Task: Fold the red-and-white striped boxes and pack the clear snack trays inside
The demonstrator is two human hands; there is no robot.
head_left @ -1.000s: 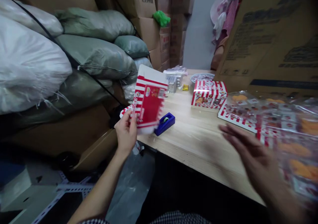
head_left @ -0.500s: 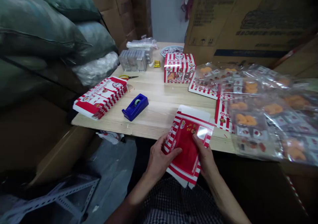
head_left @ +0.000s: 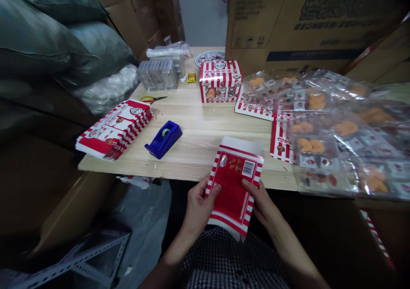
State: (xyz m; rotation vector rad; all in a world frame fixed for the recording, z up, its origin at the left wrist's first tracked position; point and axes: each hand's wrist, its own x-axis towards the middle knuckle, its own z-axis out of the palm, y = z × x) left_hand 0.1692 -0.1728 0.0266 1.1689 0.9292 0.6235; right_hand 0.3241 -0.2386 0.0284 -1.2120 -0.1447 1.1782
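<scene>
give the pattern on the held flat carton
Red and white stripes edge the flat carton, in the head view.

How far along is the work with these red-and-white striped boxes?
Looks done: one upright red-and-white striped box on the pale wooden table. In hand: a flat striped carton blank, held by the left hand and right hand. Left, it seems: the flat striped stack and clear plastic packs of orange pieces.
</scene>
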